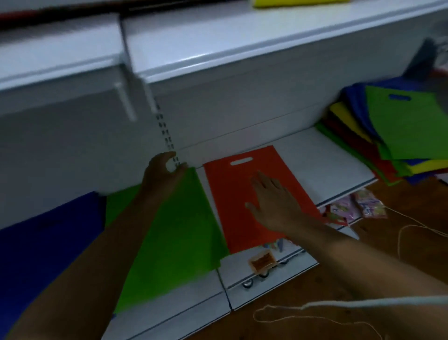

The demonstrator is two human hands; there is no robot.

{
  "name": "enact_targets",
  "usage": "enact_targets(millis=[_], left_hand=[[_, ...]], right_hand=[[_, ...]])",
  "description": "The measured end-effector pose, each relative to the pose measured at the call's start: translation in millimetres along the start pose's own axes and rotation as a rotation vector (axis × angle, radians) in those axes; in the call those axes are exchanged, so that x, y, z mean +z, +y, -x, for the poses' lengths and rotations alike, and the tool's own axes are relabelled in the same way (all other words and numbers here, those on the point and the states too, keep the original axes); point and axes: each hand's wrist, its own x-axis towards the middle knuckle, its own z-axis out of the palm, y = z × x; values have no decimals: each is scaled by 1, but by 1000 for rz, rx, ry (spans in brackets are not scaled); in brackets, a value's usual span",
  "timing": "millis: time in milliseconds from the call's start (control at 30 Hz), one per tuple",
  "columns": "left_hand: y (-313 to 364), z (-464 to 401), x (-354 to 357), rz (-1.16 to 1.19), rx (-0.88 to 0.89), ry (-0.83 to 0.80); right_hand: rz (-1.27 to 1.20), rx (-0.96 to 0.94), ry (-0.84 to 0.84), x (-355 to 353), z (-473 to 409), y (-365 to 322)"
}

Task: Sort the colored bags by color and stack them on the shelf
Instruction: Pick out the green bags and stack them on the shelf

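An orange bag (244, 194) with a cut-out handle slot is laid flat on the white lower shelf (322, 160), its handle end turned toward the back panel. The right hand (271, 201) is laid palm down on the middle of this bag, with the fingers straight and spread. Just to the left, a green bag (174, 237) is spread on the same shelf, its edge lying close beside the orange one. Its far corner is pinched between the thumb and curled fingers of the left hand (162, 172), close to the slotted upright (167, 136) of the shelving. A blue bag (43, 242) is seen further left, partly under the green one and covered in part by the left forearm.

At the right end of the shelf, a mixed pile of bags (388, 136) is stacked unevenly, with a green bag on top and blue, yellow, red and green edges showing beneath it. On the upper shelf (218, 48), the edge of a yellow bag (298, 3) is visible at the top of the view.

Below the shelf edge, small packets (363, 203) in pink wrapping are seen, and an orange packet (263, 262) is set on the front ledge. A thin string (303, 313) is trailed across the brown floor (400, 242) in the foreground.
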Motion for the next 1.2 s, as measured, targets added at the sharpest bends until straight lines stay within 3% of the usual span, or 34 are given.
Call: enact_targets(millis=[400,633,800,933,1200], left_hand=[[286,17,159,128,263,-99],[409,33,260,110,422,-208],[439,-2,316,59,439,-273],[440,-48,358,27,378,-315],[416,-121,419,-14,183,-416]], right_hand=[[24,178,202,-100,83,244],[70,261,268,-146,105,353],[-20,330,232,-157,81,407],[-79,454,132,-160,46,442],[-171,632,149,-144,-5,497]])
